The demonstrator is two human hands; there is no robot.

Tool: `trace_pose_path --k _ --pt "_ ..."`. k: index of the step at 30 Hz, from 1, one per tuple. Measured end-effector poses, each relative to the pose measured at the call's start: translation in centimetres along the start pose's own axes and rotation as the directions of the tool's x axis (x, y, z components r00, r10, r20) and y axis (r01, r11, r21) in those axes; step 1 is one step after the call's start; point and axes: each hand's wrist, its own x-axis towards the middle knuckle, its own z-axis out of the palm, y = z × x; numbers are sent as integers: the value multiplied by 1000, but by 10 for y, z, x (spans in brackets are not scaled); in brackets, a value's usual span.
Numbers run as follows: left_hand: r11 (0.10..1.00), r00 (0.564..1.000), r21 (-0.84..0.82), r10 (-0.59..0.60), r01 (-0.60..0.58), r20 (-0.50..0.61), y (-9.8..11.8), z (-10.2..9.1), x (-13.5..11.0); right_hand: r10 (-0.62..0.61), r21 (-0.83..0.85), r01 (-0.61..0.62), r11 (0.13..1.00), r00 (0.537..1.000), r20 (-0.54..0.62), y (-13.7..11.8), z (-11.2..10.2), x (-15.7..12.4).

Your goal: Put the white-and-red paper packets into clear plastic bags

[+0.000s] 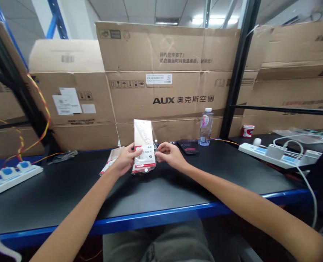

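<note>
olive-green trousers (156, 243) sit just below the blue steel edge of the desk (156, 214), and both bare forearms reach out over its black top. the left grip (125, 159) is closed around the lower left side of a tall white-and-red plastic-sleeved packet (143, 145), with the fingers wrapped across its front. the right grip (169, 154) is pinching the packet's right edge between thumb and fingertips. the packet stands upright in the air between them, just clear of the desk as far as can be told, and a small glinting part at its right edge is too small to identify. a two-sided hold like this looks sound: it keeps the soft sleeve from sagging and leaves most of the printed label in view.

just behind the left grip lies a tan-and-red flat packet (112, 159). a dark phone (188, 147) lies to the right, before a clear plastic water bottle (206, 127). white-and-blue power strips (11, 178) (278, 156) lie at both sides, and a red-and-yellow twisted wire (38, 109) runs up the left. large brown cardboard boxes (166, 72) are stacked along the far edge.
</note>
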Motion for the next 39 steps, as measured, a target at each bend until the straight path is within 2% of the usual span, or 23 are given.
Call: trace_pose_path --k 3,9,16,25,29,31,35,39 --pt "1000 999 -11 10 -10 -36 0 1 0 -25 -32 26 999 1000 9 -4 -2 -1" --pt "997 999 72 27 -25 -23 3 -2 0 -115 -192 113 975 993 1 -7 -4 -2" --pt "999 1000 37 -19 19 -18 3 0 -1 -71 -112 73 991 997 28 -2 -3 0" --pt "998 1000 57 -2 1 9 -5 -1 1 -111 -191 104 976 993 -28 2 -2 0" --pt "1000 999 28 -10 11 -51 -5 2 1 -98 -114 108 988 991 92 -1 0 -2" --pt "1000 997 12 -15 16 -79 -3 4 0 -108 -147 129 981 983 147 -3 -1 -3" --pt "999 995 -18 -31 29 -97 -1 7 0 -141 -277 179 944 978 153 -5 -5 -1" --pt "997 993 -70 -38 31 -111 -3 8 1 -173 -331 208 920 976 132 -6 -7 0"
